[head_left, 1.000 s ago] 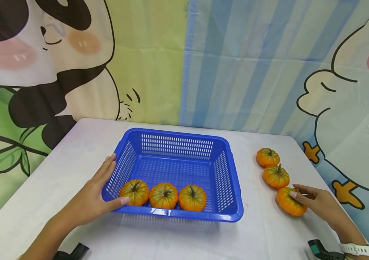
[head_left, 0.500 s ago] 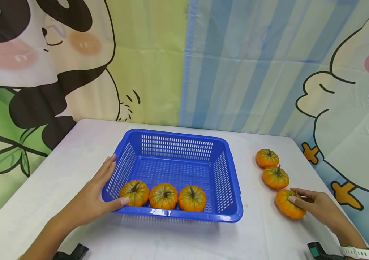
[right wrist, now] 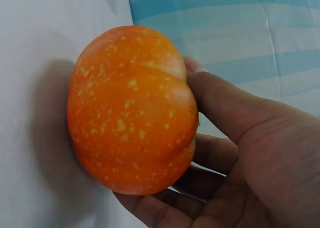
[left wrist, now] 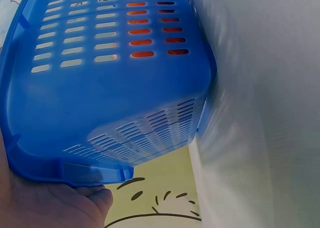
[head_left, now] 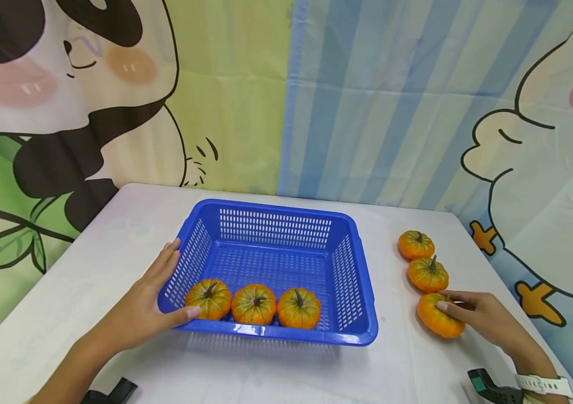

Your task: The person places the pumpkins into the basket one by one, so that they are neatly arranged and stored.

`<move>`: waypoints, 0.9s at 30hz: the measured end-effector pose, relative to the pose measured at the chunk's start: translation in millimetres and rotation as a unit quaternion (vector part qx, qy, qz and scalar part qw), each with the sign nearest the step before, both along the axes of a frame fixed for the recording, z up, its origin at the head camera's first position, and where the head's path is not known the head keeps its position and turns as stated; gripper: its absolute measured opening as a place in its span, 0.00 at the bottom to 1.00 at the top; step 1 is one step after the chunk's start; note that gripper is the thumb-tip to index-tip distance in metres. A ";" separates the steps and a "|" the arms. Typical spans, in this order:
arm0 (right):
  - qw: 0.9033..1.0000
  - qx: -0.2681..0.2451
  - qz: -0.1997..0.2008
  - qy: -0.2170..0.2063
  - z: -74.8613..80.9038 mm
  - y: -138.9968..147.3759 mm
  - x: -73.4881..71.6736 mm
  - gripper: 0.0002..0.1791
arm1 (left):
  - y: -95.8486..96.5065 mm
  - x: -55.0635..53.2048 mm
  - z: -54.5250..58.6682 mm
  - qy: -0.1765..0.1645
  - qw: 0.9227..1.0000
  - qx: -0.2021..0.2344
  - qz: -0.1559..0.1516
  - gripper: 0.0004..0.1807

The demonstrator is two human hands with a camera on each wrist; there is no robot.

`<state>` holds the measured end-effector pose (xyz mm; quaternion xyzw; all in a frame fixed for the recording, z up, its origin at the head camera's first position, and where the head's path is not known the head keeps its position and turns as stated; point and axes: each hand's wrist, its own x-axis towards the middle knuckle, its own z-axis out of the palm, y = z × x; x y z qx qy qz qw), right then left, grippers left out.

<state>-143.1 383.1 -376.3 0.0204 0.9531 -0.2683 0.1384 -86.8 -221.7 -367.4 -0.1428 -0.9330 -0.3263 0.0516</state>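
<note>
At the near left corner of a blue plastic basket [head_left: 286,335], my left hand [head_left: 137,311] rests on the rim, thumb across the front edge and fingers stretched along the left side. In the left wrist view the palm lies against the rim of the basket [left wrist: 100,98]. My right hand [head_left: 488,317] holds a small orange pumpkin [head_left: 438,317] between thumb and fingers, close over the tabletop. The right wrist view shows the speckled underside of this pumpkin [right wrist: 130,113] facing the camera. Inside the basket, three pumpkins [head_left: 254,304] sit in a row along the front wall.
Two more pumpkins, one nearer [head_left: 427,275] and one farther [head_left: 416,245], lie on the white-covered table [head_left: 392,359] to the right of the basket. A cartoon-printed curtain [head_left: 367,101] hangs behind the table.
My right hand has shifted slightly left with the pumpkin it holds. The left hand, the basket and the other pumpkins stay in place.
</note>
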 end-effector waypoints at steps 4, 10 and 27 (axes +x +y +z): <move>1.000 -0.009 0.016 -0.007 3.2 -5.7 -0.2 0.41 | 0.3 0.2 0.7 0.000 1.000 0.000 -0.001 0.59; 0.999 -0.042 0.027 -0.015 7.0 -18.4 -0.5 0.38 | 0.1 0.6 0.8 0.000 1.000 -0.001 -0.002 0.59; 0.982 -0.124 0.044 0.136 10.0 -66.9 -8.8 0.28 | 0.4 0.8 -0.1 0.002 1.000 0.004 -0.001 0.58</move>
